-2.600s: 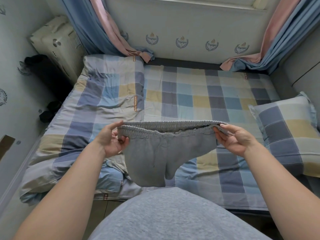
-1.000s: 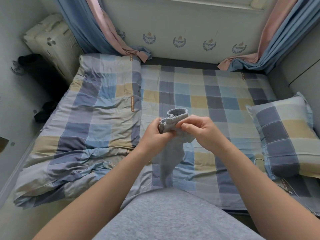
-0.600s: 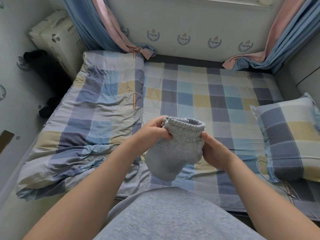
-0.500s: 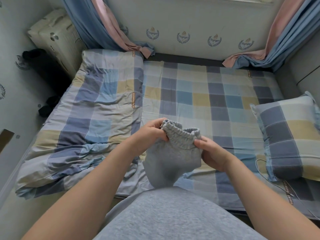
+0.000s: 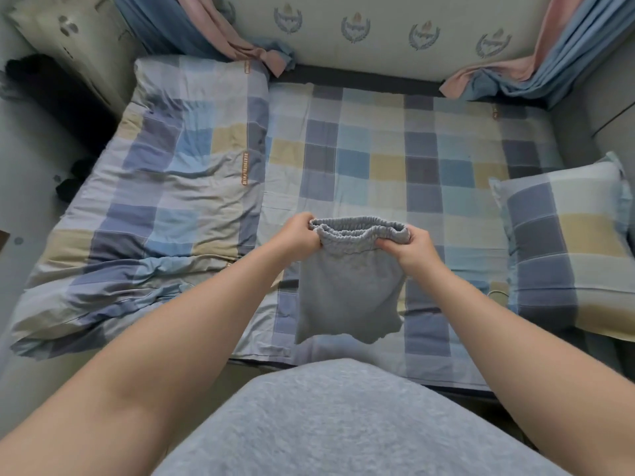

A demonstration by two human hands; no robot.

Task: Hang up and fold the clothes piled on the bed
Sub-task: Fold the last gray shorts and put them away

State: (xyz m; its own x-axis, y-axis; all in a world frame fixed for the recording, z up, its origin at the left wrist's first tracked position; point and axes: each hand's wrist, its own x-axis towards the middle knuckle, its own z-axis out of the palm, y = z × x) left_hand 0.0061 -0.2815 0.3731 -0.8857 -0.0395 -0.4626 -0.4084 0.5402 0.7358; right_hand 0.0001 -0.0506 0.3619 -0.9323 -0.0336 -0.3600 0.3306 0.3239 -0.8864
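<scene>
Shorts: grey shorts (image 5: 347,293) folded in half, hanging in the air above the near part of the bed (image 5: 371,159)
Left hand (image 5: 298,238): fingers curled around the waistband's left end
Right hand (image 5: 412,249): fingers pinching the waistband's right end
Quilt (image 5: 165,201): checked, rumpled, on the bed's left
Pillow (image 5: 567,242): checked, at the right
</scene>
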